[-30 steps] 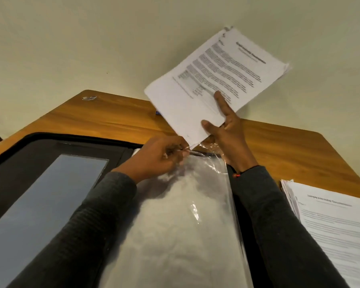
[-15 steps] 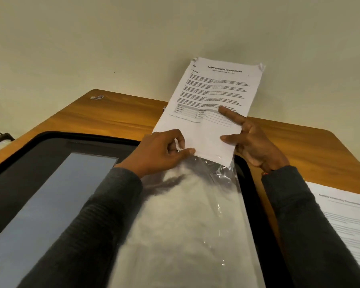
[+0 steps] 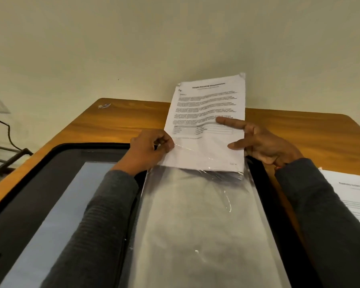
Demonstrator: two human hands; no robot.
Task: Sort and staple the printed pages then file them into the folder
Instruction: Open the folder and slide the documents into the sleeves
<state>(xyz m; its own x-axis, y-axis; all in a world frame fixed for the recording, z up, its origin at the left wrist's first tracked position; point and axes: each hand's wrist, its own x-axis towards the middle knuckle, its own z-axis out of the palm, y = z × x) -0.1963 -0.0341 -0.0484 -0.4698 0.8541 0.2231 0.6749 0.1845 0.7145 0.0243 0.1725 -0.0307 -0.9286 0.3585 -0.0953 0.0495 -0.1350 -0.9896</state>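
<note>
- Pinching plastic sleeve's (image 3: 200, 215) far-left corner with left hand (image 3: 152, 146).
- Gripping pages (image 3: 208, 113) with right hand (image 3: 264, 144), thumb and forefinger on front, near edge inside sleeve mouth.

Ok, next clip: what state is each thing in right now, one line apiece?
folder: open, flat on the table.
clear sleeve: lying on the folder, mouth pinched open.
printed pages: held tilted up, lower end apparently just inside the sleeve's mouth.
left hand: pinches the sleeve's mouth edge.
right hand: grips the pages' right edge, index finger straight across the sheet.
second stack: lying flat at the table's right.
</note>
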